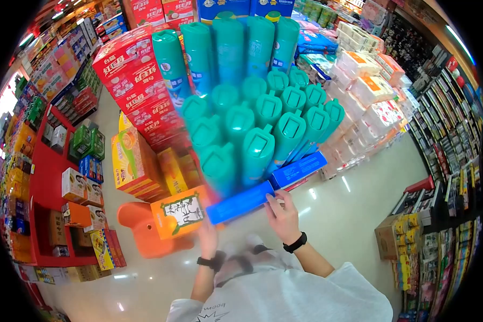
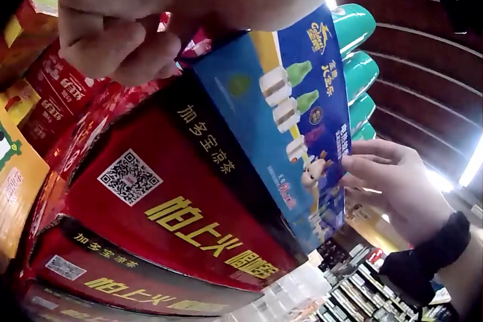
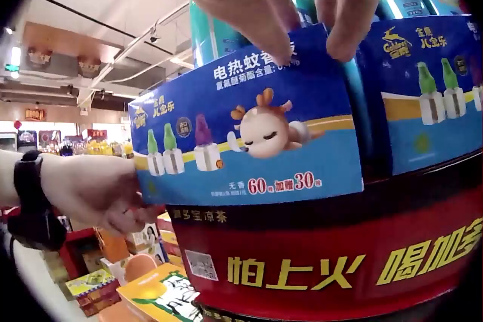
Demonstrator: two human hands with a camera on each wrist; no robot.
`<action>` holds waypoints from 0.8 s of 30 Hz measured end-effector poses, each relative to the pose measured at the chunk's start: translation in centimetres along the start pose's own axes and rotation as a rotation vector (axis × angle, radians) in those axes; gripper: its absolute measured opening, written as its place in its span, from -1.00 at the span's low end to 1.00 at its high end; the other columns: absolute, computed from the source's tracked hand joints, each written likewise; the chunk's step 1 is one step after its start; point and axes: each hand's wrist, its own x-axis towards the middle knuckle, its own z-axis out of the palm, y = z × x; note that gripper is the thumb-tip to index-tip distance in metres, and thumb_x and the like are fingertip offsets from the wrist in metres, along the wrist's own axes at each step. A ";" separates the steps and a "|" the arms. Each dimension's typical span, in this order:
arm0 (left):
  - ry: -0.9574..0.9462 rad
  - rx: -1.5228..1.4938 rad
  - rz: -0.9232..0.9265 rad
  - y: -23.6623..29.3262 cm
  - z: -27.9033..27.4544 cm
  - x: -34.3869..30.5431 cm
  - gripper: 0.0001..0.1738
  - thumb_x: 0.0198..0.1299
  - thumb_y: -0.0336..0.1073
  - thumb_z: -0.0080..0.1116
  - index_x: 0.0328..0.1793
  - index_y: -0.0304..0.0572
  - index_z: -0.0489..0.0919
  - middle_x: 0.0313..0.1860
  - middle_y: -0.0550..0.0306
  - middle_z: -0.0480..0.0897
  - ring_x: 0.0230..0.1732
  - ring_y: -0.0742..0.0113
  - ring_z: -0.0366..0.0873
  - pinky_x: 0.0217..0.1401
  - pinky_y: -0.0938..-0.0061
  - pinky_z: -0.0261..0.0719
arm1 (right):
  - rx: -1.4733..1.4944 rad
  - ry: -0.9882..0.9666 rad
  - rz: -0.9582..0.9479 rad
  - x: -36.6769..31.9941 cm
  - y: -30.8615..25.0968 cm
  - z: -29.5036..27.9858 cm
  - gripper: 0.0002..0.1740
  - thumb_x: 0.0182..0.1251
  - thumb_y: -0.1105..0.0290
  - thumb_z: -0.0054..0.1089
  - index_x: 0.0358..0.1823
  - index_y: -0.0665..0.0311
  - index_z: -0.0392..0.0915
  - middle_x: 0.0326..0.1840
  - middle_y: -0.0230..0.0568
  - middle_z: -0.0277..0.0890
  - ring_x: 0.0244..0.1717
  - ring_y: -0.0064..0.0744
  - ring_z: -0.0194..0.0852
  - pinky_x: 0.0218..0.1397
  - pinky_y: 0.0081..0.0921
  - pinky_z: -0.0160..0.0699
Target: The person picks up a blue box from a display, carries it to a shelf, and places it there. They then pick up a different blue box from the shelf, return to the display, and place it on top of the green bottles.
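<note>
A long blue mosquito repellent box (image 1: 241,203), printed with bottles and a cartoon deer, lies along the front of the green spray cans (image 1: 258,150). It sits above a red drink carton (image 3: 302,261). My right hand (image 1: 283,217) pinches its right end, fingertips over the top edge in the right wrist view. At the left end, my left hand (image 1: 207,236) holds the corner with curled fingers, partly hidden behind the box in the right wrist view. A second blue box (image 3: 430,88) stands just right of the first.
An orange printed box (image 1: 180,212) and an orange stool (image 1: 145,231) are at my left. Red cartons (image 1: 137,80) are stacked behind them. Wrapped tissue packs (image 1: 370,115) pile up on the right, and a full shelf (image 1: 445,123) stands beyond the aisle.
</note>
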 end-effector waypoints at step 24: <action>-0.040 0.117 -0.003 2.3 1.2 0.7 -0.50 0.52 -0.16 -0.37 0.47 -0.19 0.26 0.03 -0.39 0.60 -0.01 -0.29 0.58 0.02 0.05 0.50 | -0.056 0.016 0.021 -0.2 0.7 0.9 -0.70 0.06 0.54 0.39 -0.13 0.34 0.59 -0.07 -0.03 0.45 -0.27 -0.15 0.60 -0.25 -0.33 0.62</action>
